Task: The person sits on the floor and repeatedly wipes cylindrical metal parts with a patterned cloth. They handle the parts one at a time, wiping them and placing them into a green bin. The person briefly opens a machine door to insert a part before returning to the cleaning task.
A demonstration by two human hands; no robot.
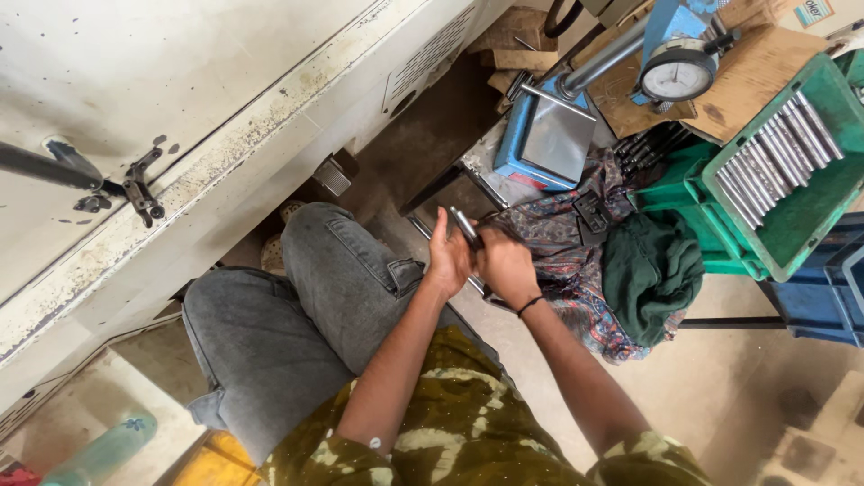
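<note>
While seated, both hands (left [447, 256], right [506, 267]) clasp a metal rod [465, 227].

A cardboard box [814, 13] with a white label sits top right.

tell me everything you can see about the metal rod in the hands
The metal rod is a short, slim cylinder, shiny grey like polished steel. It tilts up and leftward, its upper end poking above the left hand, which grips it, while the right hand meets its lower part. Its lower end is hidden between them.
</note>
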